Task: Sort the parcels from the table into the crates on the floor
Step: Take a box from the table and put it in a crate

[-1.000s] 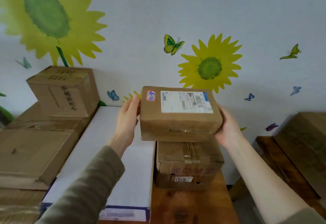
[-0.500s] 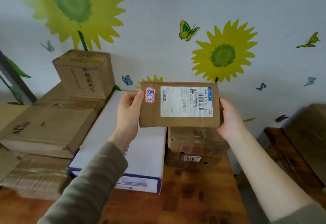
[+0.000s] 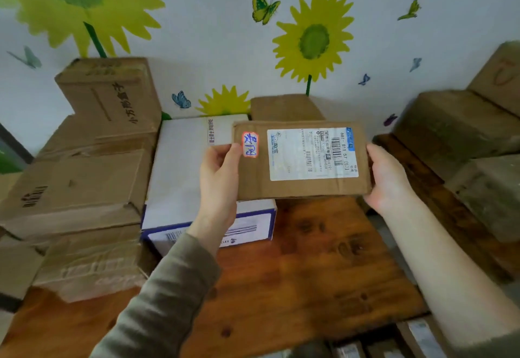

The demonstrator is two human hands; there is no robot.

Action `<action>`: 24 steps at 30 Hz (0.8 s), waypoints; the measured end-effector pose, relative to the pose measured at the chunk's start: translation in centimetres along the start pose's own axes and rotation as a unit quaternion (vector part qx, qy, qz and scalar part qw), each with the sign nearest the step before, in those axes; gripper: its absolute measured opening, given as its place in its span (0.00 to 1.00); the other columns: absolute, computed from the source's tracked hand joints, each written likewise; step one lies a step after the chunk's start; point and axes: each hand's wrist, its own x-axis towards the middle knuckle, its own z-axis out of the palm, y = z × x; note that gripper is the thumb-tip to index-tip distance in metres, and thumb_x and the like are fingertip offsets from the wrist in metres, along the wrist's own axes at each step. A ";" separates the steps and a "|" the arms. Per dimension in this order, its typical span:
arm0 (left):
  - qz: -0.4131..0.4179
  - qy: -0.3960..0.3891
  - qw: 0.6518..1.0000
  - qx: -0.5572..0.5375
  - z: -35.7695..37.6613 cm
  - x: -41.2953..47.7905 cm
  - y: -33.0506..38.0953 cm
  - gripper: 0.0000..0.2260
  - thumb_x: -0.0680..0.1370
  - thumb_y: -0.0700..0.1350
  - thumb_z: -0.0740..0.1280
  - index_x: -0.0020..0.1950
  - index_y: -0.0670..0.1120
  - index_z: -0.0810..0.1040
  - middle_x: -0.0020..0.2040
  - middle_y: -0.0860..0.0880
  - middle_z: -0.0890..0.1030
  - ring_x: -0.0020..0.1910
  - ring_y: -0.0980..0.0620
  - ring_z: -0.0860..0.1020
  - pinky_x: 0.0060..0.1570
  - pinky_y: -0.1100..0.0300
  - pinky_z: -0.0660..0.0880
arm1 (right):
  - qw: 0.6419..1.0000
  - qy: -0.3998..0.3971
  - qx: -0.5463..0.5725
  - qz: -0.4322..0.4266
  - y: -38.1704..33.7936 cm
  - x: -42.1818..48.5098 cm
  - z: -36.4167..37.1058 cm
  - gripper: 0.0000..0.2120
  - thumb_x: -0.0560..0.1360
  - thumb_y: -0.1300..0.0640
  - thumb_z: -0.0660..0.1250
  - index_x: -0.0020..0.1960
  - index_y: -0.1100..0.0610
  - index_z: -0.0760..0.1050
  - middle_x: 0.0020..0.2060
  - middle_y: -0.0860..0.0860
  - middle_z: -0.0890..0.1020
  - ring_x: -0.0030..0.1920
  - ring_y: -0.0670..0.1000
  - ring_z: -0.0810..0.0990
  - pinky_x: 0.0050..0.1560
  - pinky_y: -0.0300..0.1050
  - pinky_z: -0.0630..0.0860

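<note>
both hands clamp the flat brown cardboard parcel (image 3: 301, 188), held above the wooden table (image 3: 304, 278): left hand (image 3: 218, 171) pinching the edge by the red-ringed sticker (image 3: 250, 144), right hand (image 3: 389, 177) cupping the opposite end. best to read sticker and white shipping label (image 3: 312, 153) now, keep it level, then turn floorward. below the table edge, what may be a crate (image 3: 422, 338) barely shows, contents unclear.

Pale grey painted wall (image 3: 211, 19) is filling the background.
A yellow painted sunflower (image 3: 313, 38) is showing beside a yellow-green painted butterfly (image 3: 264, 7).
</note>
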 end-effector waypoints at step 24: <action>-0.146 -0.354 0.907 0.174 12.1 -19.7 -13.9 0.05 0.77 0.45 0.66 0.50 0.47 0.72 0.51 0.45 0.79 0.48 0.49 0.79 0.49 0.54 0.78 | 0.932 0.345 0.107 0.038 10.7 -18.7 -29.1 0.12 0.79 0.54 0.58 0.50 0.58 0.78 0.36 0.52 0.85 0.35 0.50 0.83 0.33 0.43 0.80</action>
